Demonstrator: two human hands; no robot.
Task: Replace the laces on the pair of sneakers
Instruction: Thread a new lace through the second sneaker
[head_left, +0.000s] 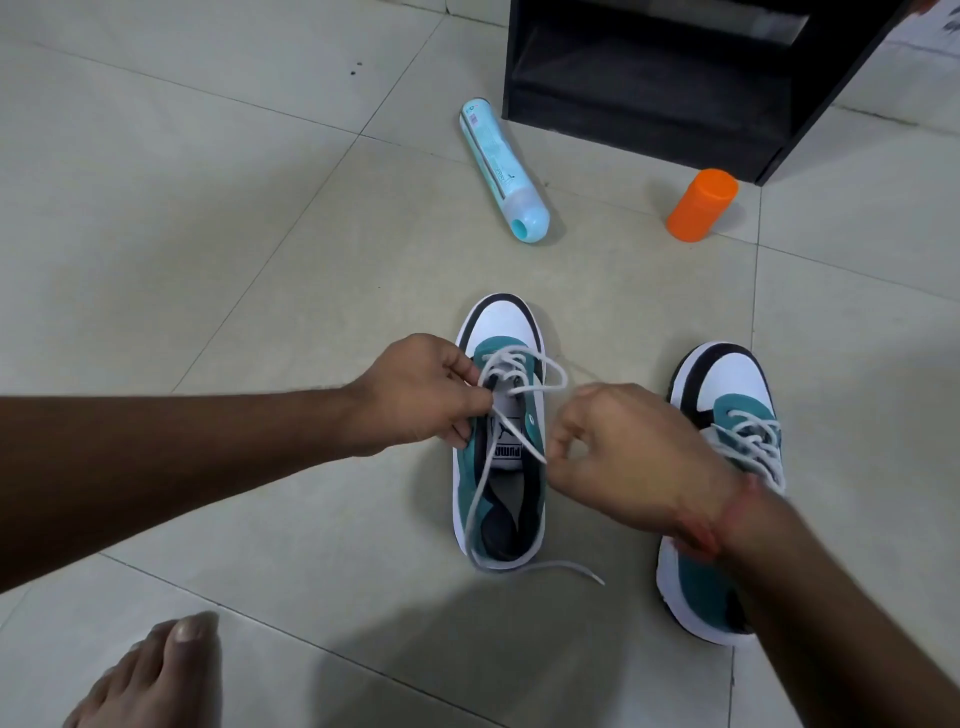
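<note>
Two teal, white and black sneakers stand on the tiled floor, toes pointing away from me. The left sneaker (500, 447) is in the middle, with a grey lace (524, 379) threaded through its front eyelets only. My left hand (415, 397) pinches the lace at the shoe's left eyelets. My right hand (634, 457) pinches the lace's other strand just right of the tongue. One loose end trails over the heel onto the floor. The right sneaker (727, 410) is fully laced and partly hidden behind my right wrist.
A light blue spray can (501, 166) lies on its side beyond the shoes. An orange cylinder (701, 205) stands near a black open cabinet (675, 78) at the top right. My bare foot (150, 675) rests at the bottom left.
</note>
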